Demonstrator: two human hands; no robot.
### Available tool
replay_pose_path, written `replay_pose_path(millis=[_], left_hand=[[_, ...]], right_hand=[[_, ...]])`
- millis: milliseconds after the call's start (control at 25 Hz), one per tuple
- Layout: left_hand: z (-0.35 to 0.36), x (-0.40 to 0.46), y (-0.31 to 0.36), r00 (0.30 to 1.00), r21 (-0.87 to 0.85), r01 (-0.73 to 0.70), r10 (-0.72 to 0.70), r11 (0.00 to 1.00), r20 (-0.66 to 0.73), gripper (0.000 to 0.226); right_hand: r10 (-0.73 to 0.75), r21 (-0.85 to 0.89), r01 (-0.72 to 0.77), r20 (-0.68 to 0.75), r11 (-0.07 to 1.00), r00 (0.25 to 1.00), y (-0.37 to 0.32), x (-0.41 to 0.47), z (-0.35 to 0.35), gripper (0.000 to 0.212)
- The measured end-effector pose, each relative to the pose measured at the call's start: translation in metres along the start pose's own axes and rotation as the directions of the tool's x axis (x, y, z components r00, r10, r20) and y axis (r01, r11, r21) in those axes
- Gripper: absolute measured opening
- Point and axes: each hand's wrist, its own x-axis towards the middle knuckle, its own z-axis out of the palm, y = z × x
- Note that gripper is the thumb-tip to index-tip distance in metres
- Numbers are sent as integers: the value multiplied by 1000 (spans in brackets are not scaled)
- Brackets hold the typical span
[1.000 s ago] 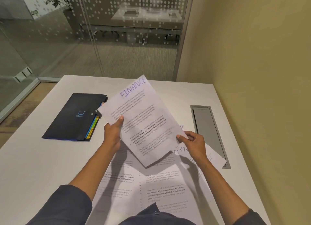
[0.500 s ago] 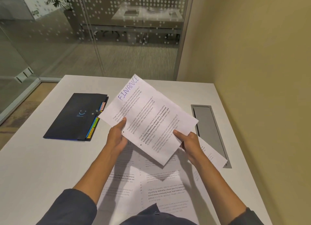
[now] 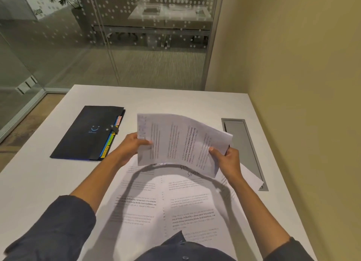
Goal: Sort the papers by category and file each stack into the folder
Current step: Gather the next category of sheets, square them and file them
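I hold a printed sheet [image 3: 179, 141] above the table, turned sideways so its text lines run up and down; it is blurred and slightly bowed. My left hand [image 3: 134, 146] pinches its left edge, thumb on top. Its right lower edge is gripped by my right hand [image 3: 226, 159]. Under it several printed papers [image 3: 168, 204] lie spread over the white table [image 3: 175, 100], some with handwritten headings. A dark expanding folder [image 3: 88, 133] lies shut at the left, with coloured tabs [image 3: 111, 141] showing along its right edge.
A grey cable hatch [image 3: 244, 145] is set into the table at the right, with a paper corner [image 3: 254, 179] lying over its near end. A yellow wall stands close on the right. Glass partitions [image 3: 117, 36] rise behind the table and at its left.
The held sheet has been turned anticlockwise from a slanted position to sideways and lowered a little. My right hand moved from the papers below to grip its right edge.
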Motion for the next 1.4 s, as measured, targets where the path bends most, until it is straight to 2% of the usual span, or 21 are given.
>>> replay_pose_path(millis=[80, 280, 520, 640, 800, 880, 1000, 1080, 1160, 1240, 1400], left_hand=[[12, 2, -10, 999, 24, 21, -20, 1000, -34, 25], [38, 1, -35, 976, -86, 11, -29, 996, -214, 27], [50, -14, -56, 971, -116, 11, -38, 993, -237, 28], [48, -17, -59, 976, -104, 1, -23, 995, -216, 29], [47, -19, -56, 976, -49, -38, 27, 998, -215, 24], [45, -19, -50, 976, -7, -82, 79, 997, -203, 24], [47, -20, -30, 966, 58, -207, 213, 977, -143, 17], [51, -24, -8, 951, 102, -296, 303, 950, -63, 16], [52, -25, 13, 931, 129, -361, 365, 924, -3, 13], [48, -21, 31, 921, 151, -387, 390, 909, 13, 11], [26, -10, 50, 930, 213, -343, 363, 915, -61, 16]], right_hand=[[11, 9, -10, -27, 1000, 1000, 10, -4, 9, 14], [71, 58, -67, -78, 996, 994, 24, -9, 17, 18], [98, 31, -98, -10, 995, 995, 30, -12, 11, 29], [26, 2, -26, 16, 1000, 1000, 27, -14, 4, 32], [-117, -178, 113, -11, 978, 993, 11, -11, -8, 15], [-230, -388, 224, 32, 894, 973, -3, -8, -15, 15], [-311, -681, 383, 233, 624, 921, -27, -6, -15, 21], [-301, -738, 473, 369, 482, 880, -39, -4, -8, 25], [-281, -731, 526, 444, 435, 851, -48, -1, -1, 23], [-261, -677, 529, 464, 511, 847, -56, 3, 0, 21], [-237, -385, 386, 380, 838, 894, -60, 15, -16, 22]])
